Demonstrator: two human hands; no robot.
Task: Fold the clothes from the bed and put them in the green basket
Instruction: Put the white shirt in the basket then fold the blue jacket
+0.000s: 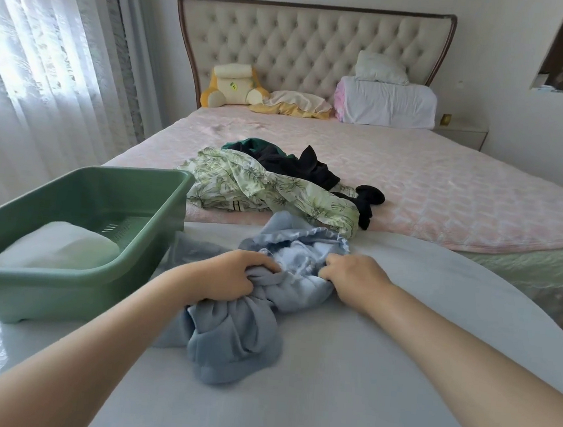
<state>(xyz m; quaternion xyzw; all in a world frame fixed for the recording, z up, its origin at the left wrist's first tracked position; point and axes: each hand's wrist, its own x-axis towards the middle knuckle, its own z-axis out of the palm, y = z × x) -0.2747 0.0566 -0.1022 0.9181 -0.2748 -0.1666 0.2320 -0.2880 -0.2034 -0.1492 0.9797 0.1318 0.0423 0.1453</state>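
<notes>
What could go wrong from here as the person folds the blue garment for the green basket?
1. The left hand and right hand grip the blue garment while it is bunched and twisted; folded like that, it would likely come out lumpy.
2. Its far edge meets the leaf-print garment on the bed, so a pull might drag that along.

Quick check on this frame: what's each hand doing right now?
Left hand: closed, gripping the blue garment.
Right hand: closed, gripping the same blue garment.
</notes>
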